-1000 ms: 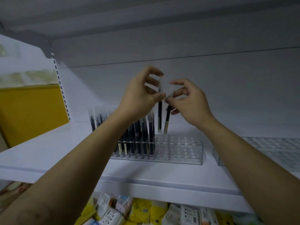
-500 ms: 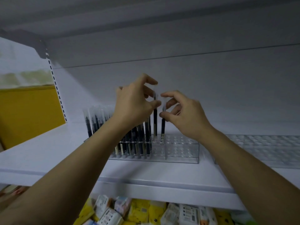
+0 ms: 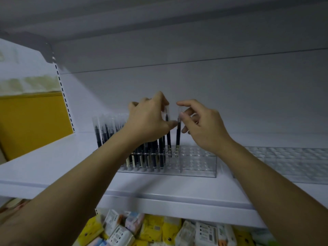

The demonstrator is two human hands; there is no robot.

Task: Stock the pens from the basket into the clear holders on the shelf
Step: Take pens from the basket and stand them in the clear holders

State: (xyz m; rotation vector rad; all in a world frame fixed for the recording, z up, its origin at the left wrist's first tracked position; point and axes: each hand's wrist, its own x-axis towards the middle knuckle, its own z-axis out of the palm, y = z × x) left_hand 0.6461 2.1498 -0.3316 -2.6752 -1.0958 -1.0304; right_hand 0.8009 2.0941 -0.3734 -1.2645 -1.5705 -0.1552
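A clear holder (image 3: pixel 197 161) with rows of round holes stands on the white shelf (image 3: pixel 53 167). Its left half is packed with several dark pens with clear caps (image 3: pixel 99 132). My left hand (image 3: pixel 150 119) pinches the cap end of one pen (image 3: pixel 168 137), whose tip sits in a hole. My right hand (image 3: pixel 204 125) pinches a second pen (image 3: pixel 178 135) just to the right, its tip also down in the holder. The basket is out of view.
A second clear holder (image 3: pixel 291 164) with no pens stands to the right on the same shelf. Below the shelf edge lie several yellow and white packaged goods (image 3: pixel 154 229). A yellow panel (image 3: pixel 33 121) is at the left, and another shelf overhangs above.
Both hands have moved down with their pens. The pens' tips, held above the holder a second ago, now sit in its holes.
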